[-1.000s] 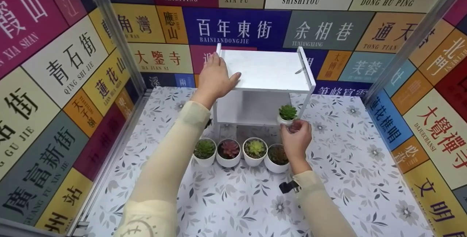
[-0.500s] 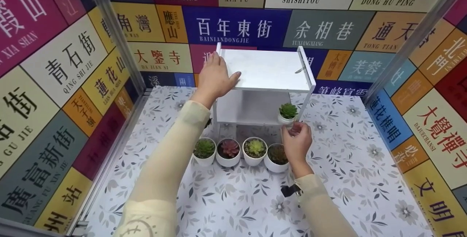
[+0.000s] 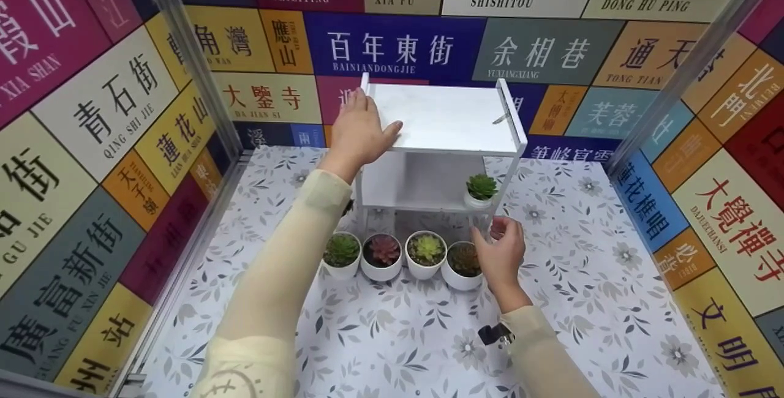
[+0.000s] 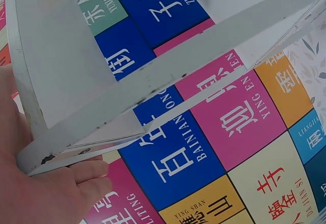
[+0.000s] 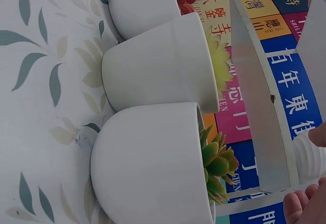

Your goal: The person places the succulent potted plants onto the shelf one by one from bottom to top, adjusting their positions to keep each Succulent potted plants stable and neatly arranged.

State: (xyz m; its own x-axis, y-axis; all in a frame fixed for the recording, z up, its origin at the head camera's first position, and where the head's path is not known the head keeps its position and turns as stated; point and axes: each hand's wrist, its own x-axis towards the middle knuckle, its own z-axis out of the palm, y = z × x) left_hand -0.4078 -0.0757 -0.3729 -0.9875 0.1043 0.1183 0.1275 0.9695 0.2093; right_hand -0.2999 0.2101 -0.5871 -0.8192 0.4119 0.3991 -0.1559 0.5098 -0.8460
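In the head view, a white two-tier shelf (image 3: 441, 113) stands at the back. My left hand (image 3: 360, 131) grips its upper left side, thumb over the top board; in the left wrist view the white rail (image 4: 127, 91) runs between thumb and fingers. A small green succulent in a white pot (image 3: 479, 193) sits upright at the right end of the lower board. Just below and in front of that pot is my right hand (image 3: 501, 251), its loosely bent fingers and thumb apart with nothing between them. In the right wrist view the ribbed pot (image 5: 308, 158) appears beside the thumb.
Before the shelf stands a row of white-potted succulents: green (image 3: 342, 254), red (image 3: 383, 254), yellow-green (image 3: 427, 251) and reddish-brown (image 3: 464, 263), the last close to my right hand. A leaf-patterned cloth (image 3: 392, 343) covers the table. Sign-printed walls (image 3: 392, 43) enclose three sides.
My right hand has let go of the small green succulent's pot and moved down and toward me, its fingers spreading. The pot stays on the lower board. My left hand keeps its hold.
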